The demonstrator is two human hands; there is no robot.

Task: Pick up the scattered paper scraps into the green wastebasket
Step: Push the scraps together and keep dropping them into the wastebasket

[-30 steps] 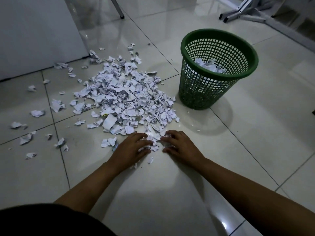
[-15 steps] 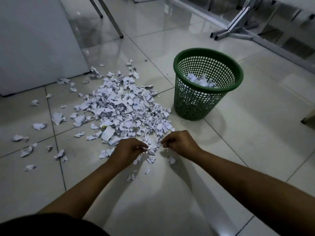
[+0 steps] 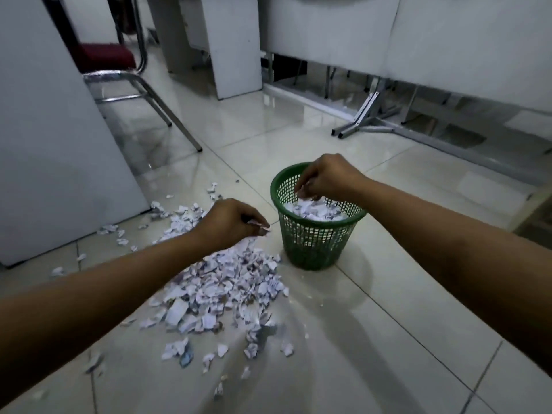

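Tiled floor (image 3: pixel 373 339); right hand (image 3: pixel 325 177) above green wastebasket (image 3: pixel 313 243) rim.

Chair (image 3: pixel 104 59) top cut off.

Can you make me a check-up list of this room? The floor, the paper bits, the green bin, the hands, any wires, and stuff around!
Surface: glossy tiled floor.
Job's things: paper scraps piled left of the green wastebasket, which holds some already.
Clutter: stray scraps nearer the camera.
Hands: left hand pinches scraps beside the basket; right hand over its opening, fingers curled.
Cables: nothing seen.
Surroundings: red-seated chair, white panels.
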